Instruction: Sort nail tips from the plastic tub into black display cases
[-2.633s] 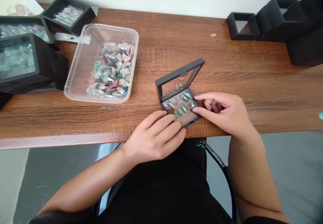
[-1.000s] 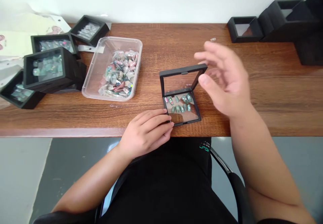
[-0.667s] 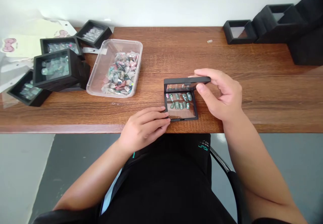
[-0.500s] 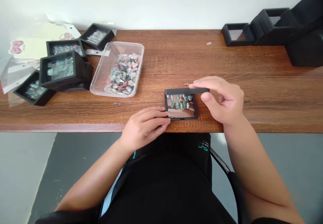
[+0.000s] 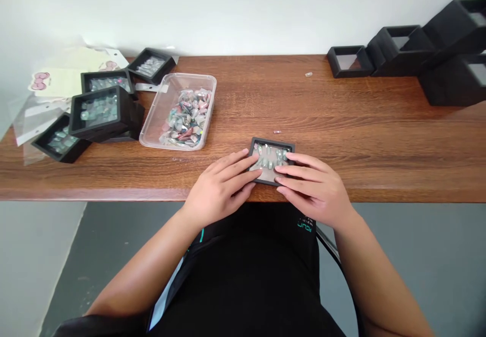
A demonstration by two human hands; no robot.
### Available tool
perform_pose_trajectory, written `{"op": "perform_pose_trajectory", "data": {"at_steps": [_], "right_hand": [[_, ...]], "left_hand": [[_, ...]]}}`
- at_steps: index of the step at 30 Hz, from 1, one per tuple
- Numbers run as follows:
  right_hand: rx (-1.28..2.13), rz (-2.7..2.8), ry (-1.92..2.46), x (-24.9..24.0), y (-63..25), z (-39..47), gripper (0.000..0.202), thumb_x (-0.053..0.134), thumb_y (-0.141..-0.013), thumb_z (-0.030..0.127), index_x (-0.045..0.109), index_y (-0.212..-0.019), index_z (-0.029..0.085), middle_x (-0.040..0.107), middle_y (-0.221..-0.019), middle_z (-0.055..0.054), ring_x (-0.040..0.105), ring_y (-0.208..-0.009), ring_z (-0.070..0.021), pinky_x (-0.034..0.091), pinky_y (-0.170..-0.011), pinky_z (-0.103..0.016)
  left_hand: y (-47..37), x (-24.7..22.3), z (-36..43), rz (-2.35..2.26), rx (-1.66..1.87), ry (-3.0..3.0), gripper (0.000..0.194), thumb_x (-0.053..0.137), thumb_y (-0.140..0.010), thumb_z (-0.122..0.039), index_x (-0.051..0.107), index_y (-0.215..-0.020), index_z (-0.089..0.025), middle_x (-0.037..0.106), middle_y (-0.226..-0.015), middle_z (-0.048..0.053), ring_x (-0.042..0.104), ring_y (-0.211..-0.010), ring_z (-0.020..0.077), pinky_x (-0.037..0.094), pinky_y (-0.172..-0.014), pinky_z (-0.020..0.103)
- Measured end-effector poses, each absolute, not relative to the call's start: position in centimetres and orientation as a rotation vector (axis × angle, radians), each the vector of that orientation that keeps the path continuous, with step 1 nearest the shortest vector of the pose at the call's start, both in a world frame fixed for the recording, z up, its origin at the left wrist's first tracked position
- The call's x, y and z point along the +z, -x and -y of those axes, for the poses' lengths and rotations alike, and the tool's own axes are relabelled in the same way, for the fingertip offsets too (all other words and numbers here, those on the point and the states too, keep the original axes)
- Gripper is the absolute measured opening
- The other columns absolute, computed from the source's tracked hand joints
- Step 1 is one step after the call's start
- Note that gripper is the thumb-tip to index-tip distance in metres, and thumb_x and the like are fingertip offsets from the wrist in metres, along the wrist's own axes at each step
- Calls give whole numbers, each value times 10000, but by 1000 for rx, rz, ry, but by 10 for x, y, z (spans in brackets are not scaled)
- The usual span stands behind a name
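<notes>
Across the black case (image 5: 268,181), the left hand's grip (image 5: 216,189) and right hand's grip (image 5: 318,187) lie splayed, touching its sides.

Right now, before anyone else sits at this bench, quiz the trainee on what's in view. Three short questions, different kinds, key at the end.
1. True or false: the left hand and the right hand both have fingers on the same black case.
2. What does the clear plastic tub hold?
a) coins
b) a heap of loose artificial nails
c) pens
3. Fill in the word: seen from the person's seat, the clear plastic tub stands to the ____ of the black case under the hands.

Key: 1 true; 2 b; 3 left.
</notes>
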State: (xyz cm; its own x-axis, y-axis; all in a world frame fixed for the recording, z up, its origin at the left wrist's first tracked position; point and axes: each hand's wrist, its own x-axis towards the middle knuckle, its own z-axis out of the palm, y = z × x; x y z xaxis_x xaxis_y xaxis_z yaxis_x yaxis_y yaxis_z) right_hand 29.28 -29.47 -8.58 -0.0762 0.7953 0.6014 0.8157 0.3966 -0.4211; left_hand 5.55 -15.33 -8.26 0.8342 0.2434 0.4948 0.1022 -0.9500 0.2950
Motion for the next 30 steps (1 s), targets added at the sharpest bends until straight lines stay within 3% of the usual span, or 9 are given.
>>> {"op": "perform_pose_trajectory", "data": {"at_steps": [6, 10, 17, 22, 26, 30], "right_hand": [[-43, 1843, 1418, -91, -287, 298, 197, 789, -886, 171, 825, -1049, 277, 833, -1164, -37, 731, -1287, -315, 670, -1016, -535], [-11, 1880, 1388, -92, -279, 302, 203, 788, -891, 189, 822, -1061, 294, 836, -1139, -35, 741, -1262, -312, 665, -1027, -543], [-48, 1901, 1354, -96, -274, 306, 157, 802, -885, 225, 794, -1035, 272, 826, -1164, -54, 745, -1258, -321, 679, -1025, -533], [-109, 1911, 1407, -105, -271, 313, 334, 843, -865, 249, 759, -1185, 288, 771, -1341, -86, 703, -1332, -364, 665, -1055, -571], [-144, 1896, 1390, -111, -263, 322, 339, 793, -883, 146, 754, -1183, 298, 785, -1304, -77, 719, -1307, -359, 683, -1033, -573], [-110, 1930, 1326, -107, -254, 332, 293, 769, -895, 109, 750, -1143, 263, 809, -1224, -68, 727, -1298, -335, 709, -1001, -525]], "left_hand": [[-56, -82, 159, -235, 814, -2832, 343, 745, -945, -207, 715, -1286, -191, 763, -1386, 68, 603, -1474, 281, 533, -1235, 483], [-56, -83, 166, -175, 731, -2878, 245, 688, -994, -302, 725, -1211, -194, 719, -1460, 77, 609, -1470, 236, 446, -1311, 457], [-59, -102, 181, -224, 752, -2918, 432, 593, -1044, -378, 634, -1419, -168, 654, -1541, 111, 573, -1504, 226, 375, -1349, 460], [-60, -108, 189, -265, 843, -2931, 516, 562, -1054, -417, 595, -1473, -118, 639, -1554, 127, 595, -1480, 244, 398, -1335, 489], [-50, -103, 200, -243, 850, -2982, 472, 590, -1033, -326, 622, -1457, -121, 646, -1547, 125, 626, -1441, 282, 414, -1321, 526], [-33, -103, 206, -196, 946, -2998, 365, 613, -1033, -227, 681, -1390, -189, 696, -1496, 48, 664, -1390, 221, 403, -1334, 474]]}}
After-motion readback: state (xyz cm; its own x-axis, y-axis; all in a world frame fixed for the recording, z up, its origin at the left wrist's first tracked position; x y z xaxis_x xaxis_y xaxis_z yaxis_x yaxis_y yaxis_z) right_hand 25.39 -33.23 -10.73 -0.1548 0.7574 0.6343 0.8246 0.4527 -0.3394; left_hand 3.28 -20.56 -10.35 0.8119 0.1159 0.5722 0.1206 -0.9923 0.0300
